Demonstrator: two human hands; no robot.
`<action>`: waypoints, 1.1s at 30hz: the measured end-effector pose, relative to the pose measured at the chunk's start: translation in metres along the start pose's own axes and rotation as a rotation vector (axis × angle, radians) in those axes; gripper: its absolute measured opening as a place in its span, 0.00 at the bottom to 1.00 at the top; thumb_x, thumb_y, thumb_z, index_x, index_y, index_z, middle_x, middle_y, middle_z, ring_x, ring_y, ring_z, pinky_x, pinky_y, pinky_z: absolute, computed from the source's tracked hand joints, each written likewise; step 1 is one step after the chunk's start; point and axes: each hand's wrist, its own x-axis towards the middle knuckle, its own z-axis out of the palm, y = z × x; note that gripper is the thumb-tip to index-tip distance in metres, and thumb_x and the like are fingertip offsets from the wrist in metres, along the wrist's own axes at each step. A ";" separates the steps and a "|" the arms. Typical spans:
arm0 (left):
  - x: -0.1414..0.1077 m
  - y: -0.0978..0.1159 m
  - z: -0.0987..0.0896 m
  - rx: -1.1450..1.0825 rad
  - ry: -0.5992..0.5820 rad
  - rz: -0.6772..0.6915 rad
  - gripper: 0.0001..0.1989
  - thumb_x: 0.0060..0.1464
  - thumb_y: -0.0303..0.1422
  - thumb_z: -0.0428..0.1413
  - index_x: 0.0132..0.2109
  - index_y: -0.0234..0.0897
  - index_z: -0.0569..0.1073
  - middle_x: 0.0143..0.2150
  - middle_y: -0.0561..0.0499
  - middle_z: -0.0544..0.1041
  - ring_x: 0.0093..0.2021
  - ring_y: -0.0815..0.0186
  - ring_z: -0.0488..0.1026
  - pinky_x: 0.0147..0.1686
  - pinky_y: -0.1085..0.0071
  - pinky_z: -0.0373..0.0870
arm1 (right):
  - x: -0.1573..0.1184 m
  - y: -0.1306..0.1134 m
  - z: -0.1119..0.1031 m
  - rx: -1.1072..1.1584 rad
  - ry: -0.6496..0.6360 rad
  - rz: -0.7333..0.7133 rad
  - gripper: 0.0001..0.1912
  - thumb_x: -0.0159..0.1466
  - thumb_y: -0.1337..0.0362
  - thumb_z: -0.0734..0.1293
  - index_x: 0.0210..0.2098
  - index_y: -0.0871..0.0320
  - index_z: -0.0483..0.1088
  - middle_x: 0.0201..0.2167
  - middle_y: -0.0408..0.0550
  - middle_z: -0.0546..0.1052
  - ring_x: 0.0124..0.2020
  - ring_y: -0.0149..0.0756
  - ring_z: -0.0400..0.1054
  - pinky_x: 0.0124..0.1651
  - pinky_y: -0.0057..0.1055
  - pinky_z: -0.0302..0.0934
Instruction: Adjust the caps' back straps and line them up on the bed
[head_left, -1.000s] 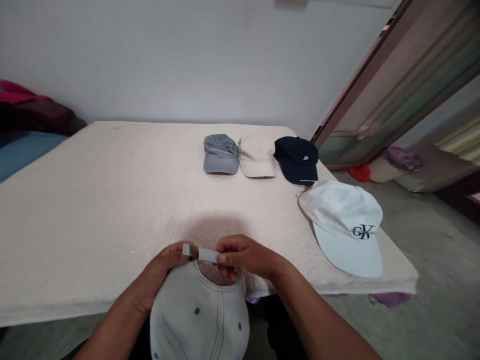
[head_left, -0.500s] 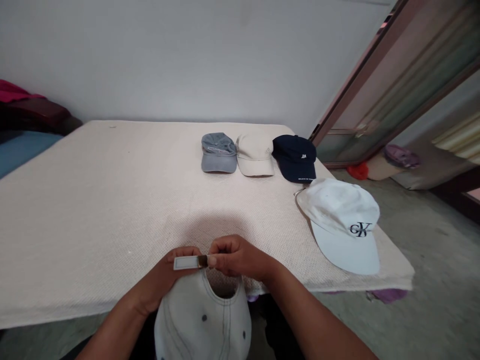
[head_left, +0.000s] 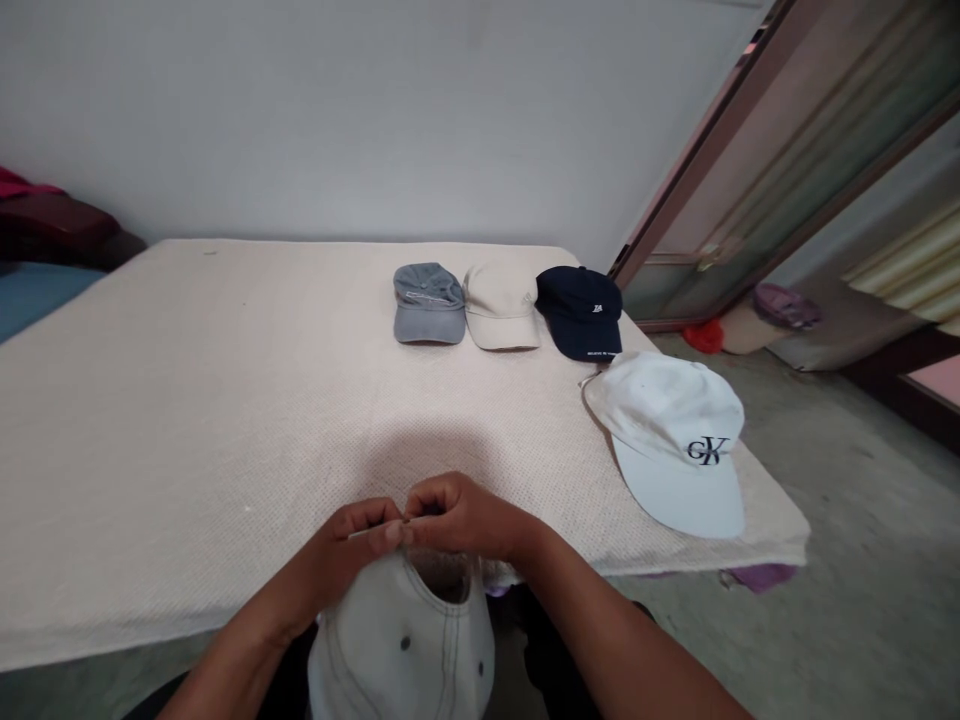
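A pale grey-white cap [head_left: 397, 640] with dark eyelets and a rounded rear opening is at the bottom centre, over the table's front edge. My left hand [head_left: 349, 550] pinches the cap's back strap, its thumb lying over the strap. My right hand [head_left: 457, 515] is closed on the strap's other side, its fingertips touching those of my left hand. The strap is mostly hidden under the fingers. Right of my hands lies a large white cap [head_left: 667, 420] with dark letters, brim toward the front.
On the cloth-covered table [head_left: 187, 420], a grey cap [head_left: 429, 305], a beige cap [head_left: 501, 305] and a navy cap [head_left: 581, 310] sit in a row toward the back. A wall rises behind. Purple fabric [head_left: 761, 577] shows below the right front edge.
My left thumb has moved over the strap and covers its light end and metal buckle, which showed before. The view has shifted slightly, so the table's caps appear a little further left.
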 end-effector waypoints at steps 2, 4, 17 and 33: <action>0.002 0.001 0.004 -0.019 0.025 -0.026 0.12 0.50 0.40 0.58 0.28 0.35 0.71 0.23 0.56 0.67 0.23 0.73 0.61 0.24 0.77 0.56 | 0.001 0.001 0.001 -0.004 0.001 0.012 0.15 0.53 0.56 0.70 0.24 0.62 0.65 0.18 0.37 0.60 0.21 0.22 0.51 0.23 0.22 0.45; 0.003 0.001 0.006 -0.053 0.051 -0.041 0.11 0.48 0.39 0.60 0.28 0.35 0.71 0.23 0.56 0.68 0.23 0.73 0.61 0.24 0.77 0.56 | 0.001 0.001 0.002 0.033 -0.017 0.038 0.14 0.55 0.57 0.69 0.25 0.61 0.65 0.17 0.36 0.60 0.20 0.21 0.52 0.22 0.22 0.46; 0.008 0.012 0.011 -0.619 0.174 -0.075 0.05 0.48 0.33 0.60 0.31 0.34 0.74 0.26 0.50 0.77 0.25 0.65 0.72 0.29 0.70 0.69 | -0.009 -0.003 -0.015 0.232 0.088 -0.020 0.12 0.60 0.57 0.65 0.31 0.61 0.67 0.25 0.43 0.70 0.24 0.25 0.60 0.29 0.24 0.54; 0.041 0.028 0.004 -0.747 0.211 -0.120 0.19 0.52 0.43 0.53 0.43 0.33 0.77 0.29 0.45 0.81 0.35 0.52 0.78 0.35 0.61 0.74 | -0.013 0.004 -0.048 0.746 0.477 -0.237 0.10 0.52 0.64 0.70 0.31 0.60 0.68 0.24 0.41 0.70 0.24 0.28 0.61 0.28 0.24 0.53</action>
